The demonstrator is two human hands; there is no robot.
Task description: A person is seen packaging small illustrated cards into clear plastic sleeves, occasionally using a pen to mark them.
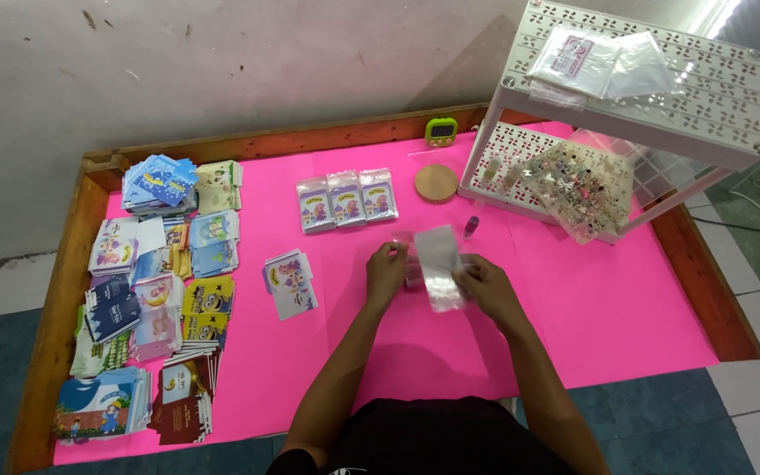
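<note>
Over the middle of the pink table top, my left hand and my right hand both hold a small clear plastic sleeve. A small card with a pinkish print shows between the hands, partly hidden by the sleeve. My left hand pinches the left edge, my right hand grips the lower right edge. A small stack of printed cards lies to the left of my left hand. Three sleeved cards lie in a row beyond my hands.
Many stacks of printed cards cover the table's left side. A white two-tier plastic rack stands at the back right, with clear bags on top and small trinkets below. A round wooden disc and a green timer sit near the back edge.
</note>
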